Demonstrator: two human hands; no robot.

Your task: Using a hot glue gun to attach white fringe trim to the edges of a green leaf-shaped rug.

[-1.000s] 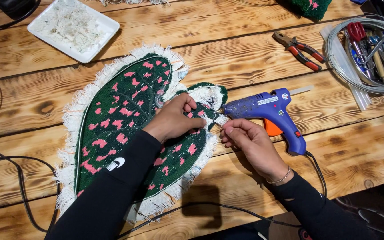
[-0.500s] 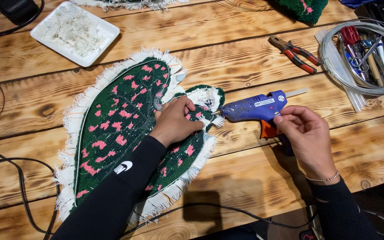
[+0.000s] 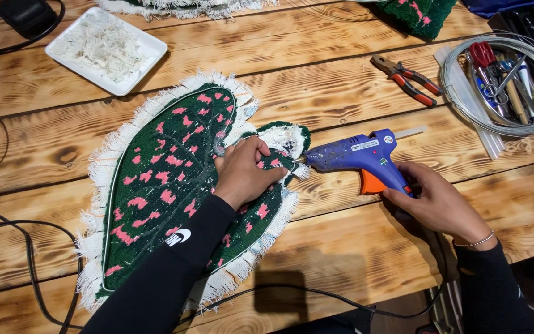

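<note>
Left hand (image 3: 245, 173) pinning tufted leaf (image 3: 168, 192) edge; right hand (image 3: 434, 201) gripping blue glue gun (image 3: 360, 158). Gluing step; next likely needs steady nozzle aim.

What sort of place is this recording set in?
Probably a home craft workbench: a rough wooden table with a blue glue gun in the right hand, a tufted leaf-shaped rug piece, pliers and coiled wire.

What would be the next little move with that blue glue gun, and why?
Probably squeeze the trigger and ease the blue glue gun along the folded white fringe. Its nozzle already sits at that edge, the right hand grips the handle, and the left hand presses the green and pink leaf-shaped rug piece flat.
</note>
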